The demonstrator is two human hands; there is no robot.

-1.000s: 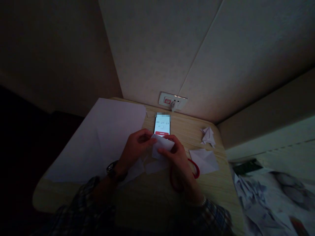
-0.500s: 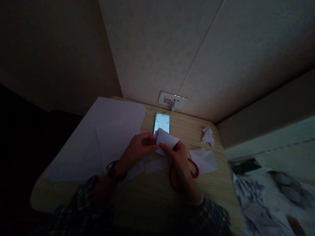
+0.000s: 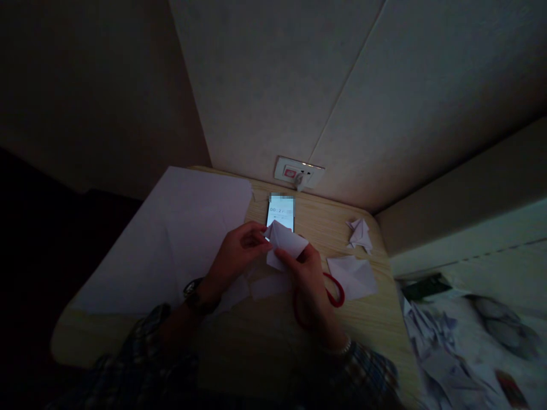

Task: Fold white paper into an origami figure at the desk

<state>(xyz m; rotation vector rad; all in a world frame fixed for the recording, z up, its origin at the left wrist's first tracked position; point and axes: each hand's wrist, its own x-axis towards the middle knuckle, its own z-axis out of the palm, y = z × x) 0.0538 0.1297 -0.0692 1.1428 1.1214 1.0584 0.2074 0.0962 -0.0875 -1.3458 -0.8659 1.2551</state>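
Sleeves (image 3: 371,370) closest in, plaid, dark at the table's (image 3: 391,336) near edge; a low swing of either could drag loose paper. Scissors (image 3: 339,293) lie under and beside the right forearm, red loops showing, blades not visible. If that wrist drops, it could knock them or catch on a loop.

Right hand (image 3: 308,270) grips the paper (image 3: 289,240), thumb pressed on its face, the other fingers curled behind. Left hand (image 3: 239,245) has fingers bent at the paper's left corner, tips at the edge; whether they pinch it firmly I cannot tell. Paper is held up off the table between the hands, peaked at the top, a crease down its face. Main risk, my judgement: uneven hold lets the layers slip, and the crease sets crooked. Too hard a thumb could buckle the thin sheet; a pull apart could tear the corner. Dim light makes edges easy to misjudge.

Strip (image 3: 271,286) beneath the hands, loose, easily brushed away. Creased sheet (image 3: 352,277) right of the scissors, near a loop; a nudge there could crumple it.

Phone (image 3: 281,206) just beyond, lit, its lower end hidden by the paper; a forward push might shift it. Folded figure (image 3: 360,234) farther right, well clear of both hands.
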